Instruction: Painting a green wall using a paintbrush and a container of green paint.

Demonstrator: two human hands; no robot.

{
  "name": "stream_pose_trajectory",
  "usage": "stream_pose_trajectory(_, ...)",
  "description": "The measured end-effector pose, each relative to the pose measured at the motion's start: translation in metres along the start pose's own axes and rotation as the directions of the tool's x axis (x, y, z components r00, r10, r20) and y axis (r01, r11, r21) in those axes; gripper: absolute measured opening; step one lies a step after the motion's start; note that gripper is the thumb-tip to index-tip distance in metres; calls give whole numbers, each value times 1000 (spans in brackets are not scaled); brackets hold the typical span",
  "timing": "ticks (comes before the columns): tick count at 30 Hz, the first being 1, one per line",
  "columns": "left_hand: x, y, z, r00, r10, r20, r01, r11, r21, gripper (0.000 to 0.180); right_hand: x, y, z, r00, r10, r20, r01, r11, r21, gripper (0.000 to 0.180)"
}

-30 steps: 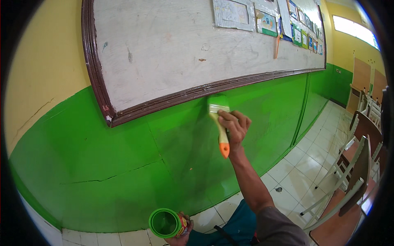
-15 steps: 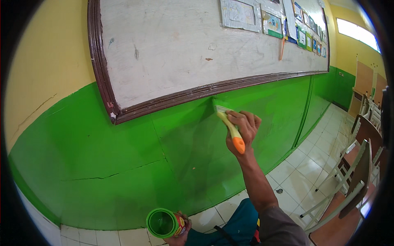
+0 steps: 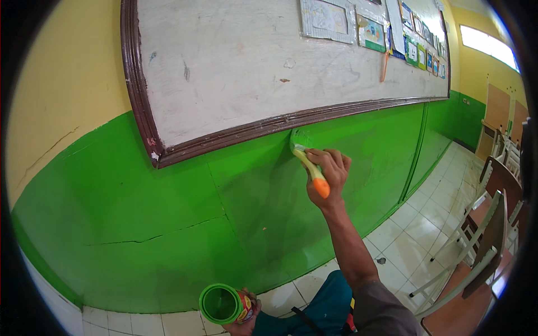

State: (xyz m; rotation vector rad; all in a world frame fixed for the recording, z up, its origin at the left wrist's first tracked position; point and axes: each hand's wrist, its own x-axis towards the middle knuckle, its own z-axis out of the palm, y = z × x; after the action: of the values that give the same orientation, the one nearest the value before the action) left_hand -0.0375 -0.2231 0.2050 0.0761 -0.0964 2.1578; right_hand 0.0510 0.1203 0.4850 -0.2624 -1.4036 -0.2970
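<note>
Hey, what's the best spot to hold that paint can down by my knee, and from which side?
Wrap the left hand around the paint can's round side wall, coming from behind its base. Its green-smeared open mouth tilts toward the wall, so keep fingers off that wet rim.

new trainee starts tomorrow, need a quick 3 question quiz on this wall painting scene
1. True or false: the right hand holds a paintbrush with its bristles against the green wall, just below the brown board frame.
2. What does the left hand hold?
A. a roller
B. a paint can with a green rim
C. a rag
3. Fill in: the end of the brush handle is coloured ____.

Key: 1 true; 2 B; 3 orange
</note>
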Motion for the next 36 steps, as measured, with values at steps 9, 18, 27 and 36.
stream_pose_trajectory(9,-9,1,3,1000,-3,23,4,1000,-12,69,-3,-8,-12,992,82,97,-78,996,-39,26)
stream_pose_trajectory(18,4,-14,43,993,75,-88,-60,984,169,70,-35,-121,3,515,666,540,-785,114,609,29)
stream_pose_trajectory(27,-2,-15,45,969,55,-240,-38,996,77,74,-48,-94,50,495,794,354,-742,174,647,28)
stream_pose_trajectory(36,-3,-6,29,987,37,-157,-26,997,67,76,-44,-35,32,791,535,-296,-446,836,319,20)
